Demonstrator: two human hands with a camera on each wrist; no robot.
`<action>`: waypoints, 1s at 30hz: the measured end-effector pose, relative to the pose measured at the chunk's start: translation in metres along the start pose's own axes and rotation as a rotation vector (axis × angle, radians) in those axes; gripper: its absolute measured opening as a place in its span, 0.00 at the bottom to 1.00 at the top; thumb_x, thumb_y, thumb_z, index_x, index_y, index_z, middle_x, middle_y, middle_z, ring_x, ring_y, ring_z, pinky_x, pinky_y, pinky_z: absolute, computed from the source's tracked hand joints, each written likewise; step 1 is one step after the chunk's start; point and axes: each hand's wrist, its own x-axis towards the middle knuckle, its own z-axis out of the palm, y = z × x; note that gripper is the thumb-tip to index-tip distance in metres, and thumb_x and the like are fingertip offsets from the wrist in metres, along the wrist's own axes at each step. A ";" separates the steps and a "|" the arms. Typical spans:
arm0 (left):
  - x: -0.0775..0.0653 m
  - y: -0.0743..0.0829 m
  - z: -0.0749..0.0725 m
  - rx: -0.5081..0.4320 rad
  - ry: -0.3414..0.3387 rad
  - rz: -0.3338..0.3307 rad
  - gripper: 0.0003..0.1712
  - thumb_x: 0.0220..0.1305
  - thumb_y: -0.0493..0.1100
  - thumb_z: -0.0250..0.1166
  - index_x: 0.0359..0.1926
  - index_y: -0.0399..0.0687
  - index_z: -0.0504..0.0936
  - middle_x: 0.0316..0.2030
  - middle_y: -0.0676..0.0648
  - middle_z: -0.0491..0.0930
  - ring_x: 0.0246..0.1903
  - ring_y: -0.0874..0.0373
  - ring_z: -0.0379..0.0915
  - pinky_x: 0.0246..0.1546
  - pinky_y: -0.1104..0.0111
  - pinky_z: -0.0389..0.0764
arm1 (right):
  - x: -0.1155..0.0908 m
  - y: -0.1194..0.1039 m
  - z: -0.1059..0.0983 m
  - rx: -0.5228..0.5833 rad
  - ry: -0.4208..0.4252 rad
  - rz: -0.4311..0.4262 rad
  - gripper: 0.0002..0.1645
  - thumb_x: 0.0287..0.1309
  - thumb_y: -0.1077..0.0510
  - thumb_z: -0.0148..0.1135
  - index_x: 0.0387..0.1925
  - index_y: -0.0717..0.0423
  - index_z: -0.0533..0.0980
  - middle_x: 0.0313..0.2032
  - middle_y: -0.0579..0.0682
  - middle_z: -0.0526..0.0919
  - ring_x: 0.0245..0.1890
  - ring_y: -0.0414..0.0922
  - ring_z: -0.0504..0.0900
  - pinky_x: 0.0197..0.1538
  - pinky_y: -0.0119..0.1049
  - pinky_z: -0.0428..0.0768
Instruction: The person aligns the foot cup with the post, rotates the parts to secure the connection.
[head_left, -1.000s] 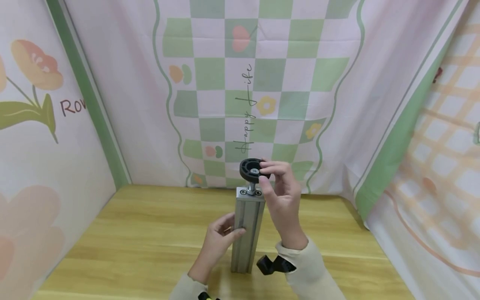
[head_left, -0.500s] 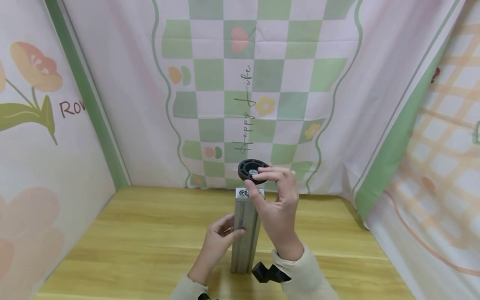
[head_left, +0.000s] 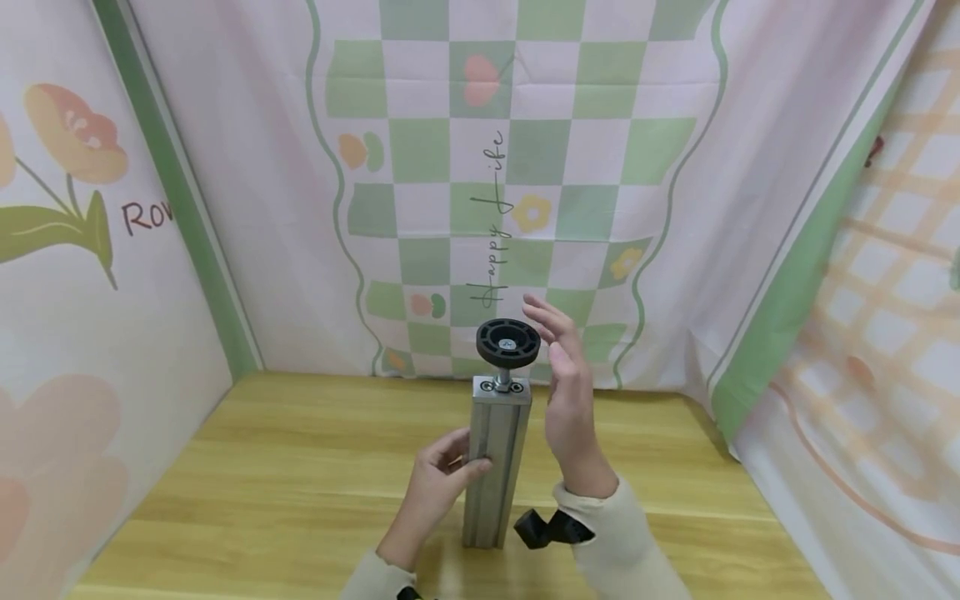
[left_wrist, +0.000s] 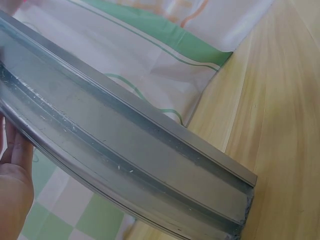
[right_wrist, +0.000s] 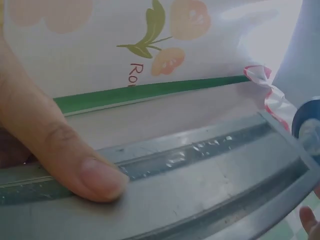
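An aluminium profile (head_left: 491, 475) stands upright on the table, with an end plate and two screws on top. From its centre rises a threaded stem carrying a black round levelling foot (head_left: 507, 357), its hollow underside facing up. My left hand (head_left: 438, 475) grips the profile from the left, thumb across the front; in the right wrist view that thumb (right_wrist: 102, 179) presses the grooved face. Beside the foot's right rim is my right hand (head_left: 568, 392), fingers extended, holding nothing. The left wrist view shows the profile's lower end (left_wrist: 245, 210) down at the wood.
The wood-grain table (head_left: 300, 467) runs back to a hanging cloth (head_left: 480, 167) with green checks. Printed cloth walls close in on the left (head_left: 45, 333) and right (head_left: 862, 375). Black wrist mounts (head_left: 551, 530) sit on the sleeves.
My right fingers and thumb moved across the foot's rim, then came off it to the right and straightened. The left hand and the profile have stayed in place.
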 end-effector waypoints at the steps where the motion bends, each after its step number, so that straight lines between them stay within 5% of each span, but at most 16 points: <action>1: 0.000 0.000 0.000 -0.001 0.000 -0.001 0.25 0.59 0.34 0.73 0.58 0.36 0.80 0.50 0.39 0.82 0.47 0.53 0.80 0.51 0.63 0.82 | 0.002 0.002 -0.001 0.039 -0.023 0.025 0.28 0.75 0.58 0.30 0.64 0.67 0.68 0.69 0.57 0.69 0.71 0.54 0.61 0.70 0.60 0.54; 6: -0.001 0.001 0.000 0.002 0.000 -0.005 0.25 0.59 0.34 0.73 0.58 0.36 0.80 0.50 0.38 0.82 0.48 0.52 0.79 0.52 0.63 0.82 | 0.007 0.012 -0.004 0.213 -0.107 0.048 0.29 0.79 0.53 0.29 0.65 0.61 0.71 0.67 0.59 0.71 0.71 0.56 0.61 0.75 0.53 0.49; 12: -0.001 0.001 0.000 0.002 -0.003 -0.011 0.26 0.59 0.36 0.73 0.59 0.37 0.79 0.51 0.39 0.82 0.49 0.51 0.79 0.52 0.63 0.82 | 0.007 0.021 -0.002 0.352 -0.122 0.054 0.28 0.79 0.56 0.29 0.59 0.51 0.77 0.62 0.59 0.77 0.67 0.58 0.66 0.73 0.49 0.57; 30: -0.002 0.001 -0.001 0.010 -0.002 0.004 0.27 0.60 0.37 0.74 0.59 0.34 0.79 0.51 0.38 0.82 0.49 0.53 0.79 0.52 0.64 0.81 | -0.004 0.026 0.001 0.434 -0.031 0.082 0.20 0.79 0.56 0.37 0.53 0.46 0.77 0.61 0.54 0.76 0.65 0.58 0.68 0.70 0.46 0.62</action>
